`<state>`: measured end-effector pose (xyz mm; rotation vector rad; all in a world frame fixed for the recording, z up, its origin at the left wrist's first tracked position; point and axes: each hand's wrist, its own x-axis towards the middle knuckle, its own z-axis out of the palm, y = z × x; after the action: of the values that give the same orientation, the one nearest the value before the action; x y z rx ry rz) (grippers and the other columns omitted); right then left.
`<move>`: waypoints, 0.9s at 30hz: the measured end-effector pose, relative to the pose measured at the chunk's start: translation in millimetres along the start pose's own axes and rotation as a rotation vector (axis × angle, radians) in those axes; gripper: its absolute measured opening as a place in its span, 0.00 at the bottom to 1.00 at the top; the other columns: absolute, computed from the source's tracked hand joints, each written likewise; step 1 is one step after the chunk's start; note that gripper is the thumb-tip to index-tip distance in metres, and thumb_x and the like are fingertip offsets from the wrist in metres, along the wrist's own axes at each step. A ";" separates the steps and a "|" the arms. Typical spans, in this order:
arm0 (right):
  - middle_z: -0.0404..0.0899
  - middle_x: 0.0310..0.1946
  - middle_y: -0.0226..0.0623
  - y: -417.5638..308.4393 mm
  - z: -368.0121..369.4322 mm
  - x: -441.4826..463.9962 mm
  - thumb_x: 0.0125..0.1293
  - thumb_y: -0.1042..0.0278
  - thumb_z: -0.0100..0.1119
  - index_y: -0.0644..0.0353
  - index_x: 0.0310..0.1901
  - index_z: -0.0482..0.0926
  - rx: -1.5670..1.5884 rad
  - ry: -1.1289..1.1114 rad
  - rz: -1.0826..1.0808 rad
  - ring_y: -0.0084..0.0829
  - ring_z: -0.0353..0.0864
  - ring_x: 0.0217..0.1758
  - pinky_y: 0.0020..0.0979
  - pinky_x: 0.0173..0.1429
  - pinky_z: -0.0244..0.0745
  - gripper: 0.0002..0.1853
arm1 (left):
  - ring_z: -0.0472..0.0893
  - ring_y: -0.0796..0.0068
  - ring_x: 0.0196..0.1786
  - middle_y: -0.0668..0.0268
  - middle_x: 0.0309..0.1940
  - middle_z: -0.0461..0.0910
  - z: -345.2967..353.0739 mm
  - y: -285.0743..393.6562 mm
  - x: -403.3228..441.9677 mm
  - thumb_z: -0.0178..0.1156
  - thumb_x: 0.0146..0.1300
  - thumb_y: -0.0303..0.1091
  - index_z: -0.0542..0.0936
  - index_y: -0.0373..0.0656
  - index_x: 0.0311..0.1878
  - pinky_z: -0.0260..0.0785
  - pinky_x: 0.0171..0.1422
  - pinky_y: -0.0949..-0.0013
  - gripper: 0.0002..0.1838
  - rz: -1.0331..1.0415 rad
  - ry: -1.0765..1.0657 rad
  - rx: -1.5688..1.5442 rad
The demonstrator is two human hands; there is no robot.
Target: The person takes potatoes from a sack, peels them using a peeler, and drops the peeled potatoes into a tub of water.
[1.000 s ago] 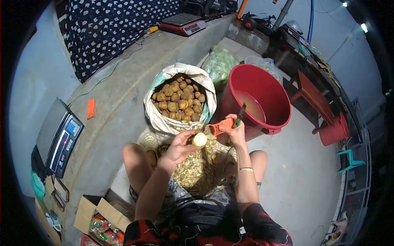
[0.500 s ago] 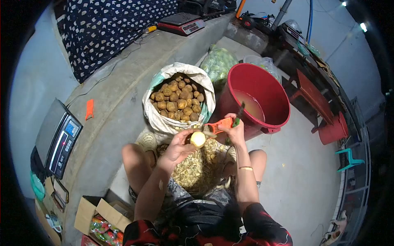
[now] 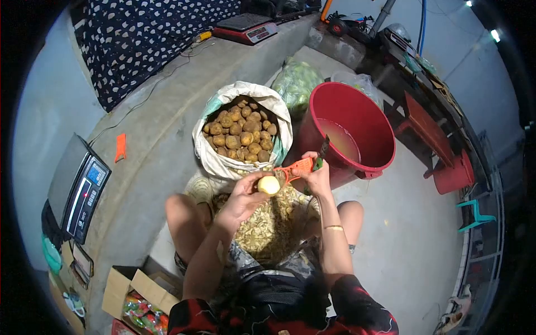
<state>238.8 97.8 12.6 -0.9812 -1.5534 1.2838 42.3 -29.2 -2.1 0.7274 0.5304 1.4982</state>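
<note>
My left hand (image 3: pixel 241 201) has its fingers wrapped round a pale, peeled potato (image 3: pixel 269 185). Just to the right, my right hand (image 3: pixel 317 180) grips an orange peeler (image 3: pixel 300 167), its head close beside the potato; I cannot tell whether they touch. A dark, narrow blade-like piece (image 3: pixel 324 146) with green at its base sticks up from the same hand. Below both hands a heap of peelings (image 3: pixel 265 229) lies between my legs. Unpeeled brown potatoes (image 3: pixel 240 131) fill an open white sack (image 3: pixel 206 159) in front of me.
A large red bucket (image 3: pixel 379 137) holding cloudy liquid stands right of the sack. Behind are a plastic bag of green produce (image 3: pixel 298 84) and a red scale (image 3: pixel 245 30) on the ledge. Another scale (image 3: pixel 86 192), an orange peeler (image 3: pixel 120 148) and a cardboard box (image 3: pixel 120 287) are at left.
My right hand and the peeler have shifted slightly left and upward. The blurred strip by the peeler head no longer shows. The potato stays in my left hand.
</note>
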 end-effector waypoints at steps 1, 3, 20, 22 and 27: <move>0.79 0.32 0.28 2.8 -4.1 1.0 0.45 0.73 0.81 0.61 0.44 0.75 0.056 -0.011 0.003 0.18 0.76 0.34 0.24 0.40 0.74 0.25 | 0.79 0.72 0.54 0.63 0.54 0.75 2.4 4.8 -1.0 0.67 0.52 0.14 0.70 0.35 0.61 0.73 0.60 0.70 0.31 -0.067 0.010 -0.123; 0.80 0.32 0.29 -1.1 -1.8 1.7 0.46 0.73 0.80 0.61 0.44 0.75 0.119 -0.024 0.001 0.19 0.77 0.33 0.24 0.39 0.75 0.25 | 0.79 0.73 0.53 0.63 0.54 0.75 1.9 11.4 0.5 0.67 0.50 0.13 0.71 0.35 0.61 0.73 0.60 0.71 0.32 -0.131 0.021 -0.240; 0.78 0.31 0.25 -17.8 8.9 -11.0 0.45 0.71 0.81 0.62 0.44 0.75 0.038 -0.146 -0.151 0.19 0.75 0.34 0.23 0.39 0.73 0.26 | 0.80 0.72 0.52 0.59 0.52 0.77 -0.9 6.1 0.2 0.64 0.53 0.12 0.71 0.32 0.60 0.75 0.56 0.73 0.29 -0.089 0.038 -0.091; 0.78 0.31 0.25 -1.2 2.7 -0.9 0.45 0.73 0.80 0.61 0.44 0.75 -0.043 -0.038 -0.085 0.19 0.75 0.33 0.24 0.39 0.73 0.25 | 0.81 0.71 0.52 0.59 0.52 0.77 1.4 1.0 0.5 0.64 0.53 0.12 0.70 0.32 0.61 0.75 0.56 0.72 0.30 -0.048 0.044 -0.022; 0.78 0.31 0.26 -13.4 7.4 -7.4 0.44 0.77 0.79 0.62 0.43 0.75 0.050 -0.090 -0.127 0.19 0.76 0.35 0.25 0.43 0.75 0.25 | 0.81 0.72 0.51 0.61 0.51 0.78 7.2 10.5 -0.4 0.65 0.51 0.12 0.70 0.32 0.62 0.75 0.55 0.72 0.32 -0.108 0.050 -0.052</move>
<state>233.4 86.5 24.2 -0.7905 -1.6174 1.2860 40.2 -31.1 10.3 0.6133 0.5577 1.4269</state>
